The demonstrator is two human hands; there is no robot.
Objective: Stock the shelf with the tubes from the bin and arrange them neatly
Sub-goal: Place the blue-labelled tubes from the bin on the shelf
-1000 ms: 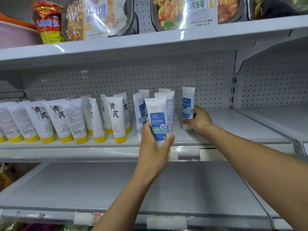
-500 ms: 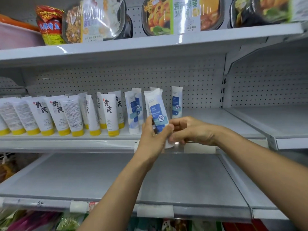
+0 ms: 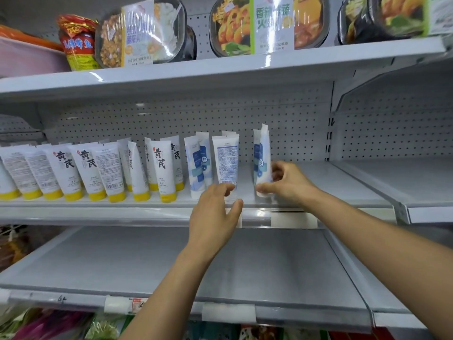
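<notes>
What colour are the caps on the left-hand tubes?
Yellow caps, clearest in the head view.

The tube (image 3: 261, 155) is no longer in the left hand (image 3: 215, 214). The right hand (image 3: 289, 185) now pinches it near the cap and holds it upright at the right end of the blue row, just in front of the one placed a second ago. The left hand is free, its fingers loose by the shelf edge (image 3: 98, 212).
</notes>
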